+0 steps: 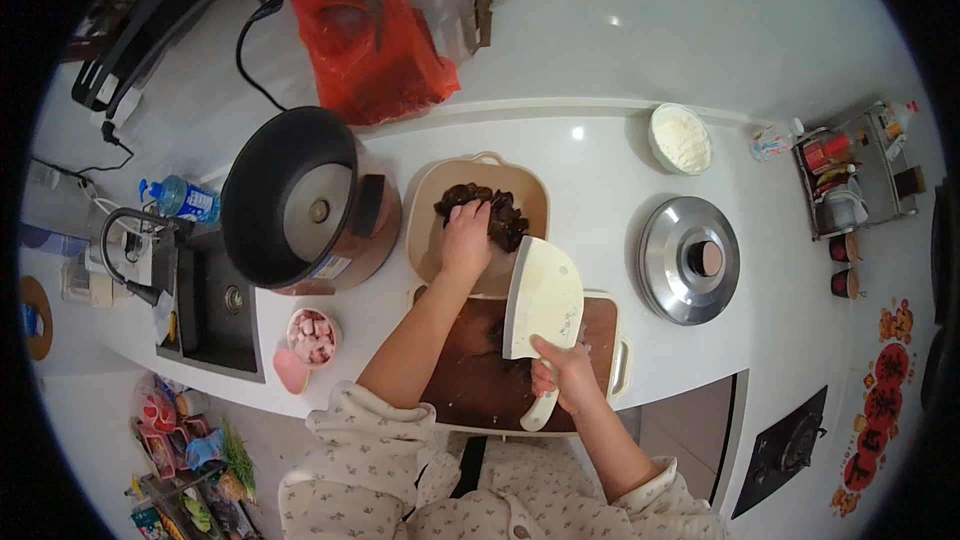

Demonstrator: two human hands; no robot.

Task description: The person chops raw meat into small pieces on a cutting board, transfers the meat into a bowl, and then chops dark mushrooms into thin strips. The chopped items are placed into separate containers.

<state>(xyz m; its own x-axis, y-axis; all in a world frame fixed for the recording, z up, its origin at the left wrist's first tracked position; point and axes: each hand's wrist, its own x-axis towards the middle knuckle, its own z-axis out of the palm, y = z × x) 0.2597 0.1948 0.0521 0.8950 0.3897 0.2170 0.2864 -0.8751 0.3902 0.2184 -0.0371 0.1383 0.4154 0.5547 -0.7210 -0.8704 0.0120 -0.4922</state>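
My right hand (562, 375) grips the handle of a cream-coated cleaver (553, 296), its broad blade pointing away from me over the cutting board and the near right corner of a beige basin. Inside that beige basin (429, 240), my left hand (468, 236) rests on dark brown, wet-looking pieces of food (507, 223), perhaps wood ear or mushroom. Its fingertips are partly hidden among the pieces, so whether it grasps any is unclear. Under my forearms lies a brown cutting board (480, 382) with a cream rim and dark scraps on it.
A large dark-lined pot (300, 202) stands left of the basin, before a sink (217, 315). Diced meat fills a pink tub (313, 337) beside a pink lid (291, 372). To the right are a metal pot lid (679, 259) and a bowl of white dough or flour (681, 139).
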